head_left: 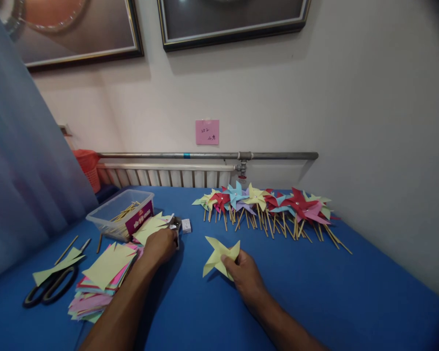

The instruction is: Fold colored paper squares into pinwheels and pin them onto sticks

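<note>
My right hand [247,278] pinches a pale yellow paper pinwheel [216,254] above the blue table, thumb on its front near the middle. No stick shows on this pinwheel. My left hand [163,245] reaches down at a small open box [176,224] with small shiny bits in it; its fingertips are hidden. Beside that box lies a small white box [186,225]. Under and left of the left wrist are pale yellow paper pieces [151,227] and a stack of coloured paper squares [108,265].
A clear plastic tub [109,207] holds wooden sticks. Black-handled scissors [51,287] lie at the left, partly under a yellow paper piece [58,266]. Several finished pinwheels on sticks [258,197] lie at the back right. A radiator [168,176] and pipe run along the wall.
</note>
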`<state>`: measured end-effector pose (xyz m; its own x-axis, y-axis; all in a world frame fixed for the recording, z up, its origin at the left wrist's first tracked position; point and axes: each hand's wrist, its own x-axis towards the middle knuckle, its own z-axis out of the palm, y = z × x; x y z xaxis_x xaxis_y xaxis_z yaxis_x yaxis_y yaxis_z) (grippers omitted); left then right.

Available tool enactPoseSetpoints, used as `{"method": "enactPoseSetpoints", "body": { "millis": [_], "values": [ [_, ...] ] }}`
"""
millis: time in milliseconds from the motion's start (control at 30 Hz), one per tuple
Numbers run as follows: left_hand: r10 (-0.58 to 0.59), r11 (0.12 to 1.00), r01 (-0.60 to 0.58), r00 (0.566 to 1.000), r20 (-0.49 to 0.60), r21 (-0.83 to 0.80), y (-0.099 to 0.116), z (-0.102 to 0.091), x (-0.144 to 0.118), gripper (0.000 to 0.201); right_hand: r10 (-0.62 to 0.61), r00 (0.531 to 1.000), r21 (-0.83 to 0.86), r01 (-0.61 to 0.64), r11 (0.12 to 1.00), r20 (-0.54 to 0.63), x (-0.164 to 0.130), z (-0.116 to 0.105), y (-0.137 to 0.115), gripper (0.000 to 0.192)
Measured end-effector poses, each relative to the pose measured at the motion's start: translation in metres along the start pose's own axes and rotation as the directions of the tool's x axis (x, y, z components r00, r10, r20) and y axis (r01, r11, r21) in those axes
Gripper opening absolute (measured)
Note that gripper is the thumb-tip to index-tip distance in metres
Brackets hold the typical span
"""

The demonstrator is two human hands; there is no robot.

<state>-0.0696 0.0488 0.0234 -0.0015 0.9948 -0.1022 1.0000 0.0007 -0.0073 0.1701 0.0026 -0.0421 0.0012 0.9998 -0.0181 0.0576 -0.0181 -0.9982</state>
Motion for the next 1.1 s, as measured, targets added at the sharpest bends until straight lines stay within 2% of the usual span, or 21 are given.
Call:
{"method": "enactPoseSetpoints", "body": {
  "millis": [133,367,800,1100],
  "values": [
    [-0.01,1.0,0.01,1.0,-0.019,0.015,0.0014,0.0028,0.0009,0.032,0.011,0.999,-0.057,-0.013,0.998,-0.032,0.0001,-0.0008,-0.0018,0.038],
    [-0.016,1.0,0.019,0.995,-0.1,0.025,-0.0011,-0.0019,-0.0037,0.03,0.003,1.0,-0.042,-0.004,0.999,-0.024,-0.0021,0.0006,-0.0057,0.039],
    [-0.033,0.999,0.033,0.999,-0.004,0.002,-0.0066,0.0007,-0.0018,0.024,0.001,1.0,-0.048,-0.002,0.999,-0.016,-0.0012,-0.0009,-0.0037,0.038],
    [-0.036,0.999,0.036,0.999,-0.016,0.03,-0.0048,0.0035,0.0012,0.03,0.007,1.0,-0.042,-0.007,0.999,-0.007,-0.0003,-0.0012,-0.0021,0.043]
  ]
}}
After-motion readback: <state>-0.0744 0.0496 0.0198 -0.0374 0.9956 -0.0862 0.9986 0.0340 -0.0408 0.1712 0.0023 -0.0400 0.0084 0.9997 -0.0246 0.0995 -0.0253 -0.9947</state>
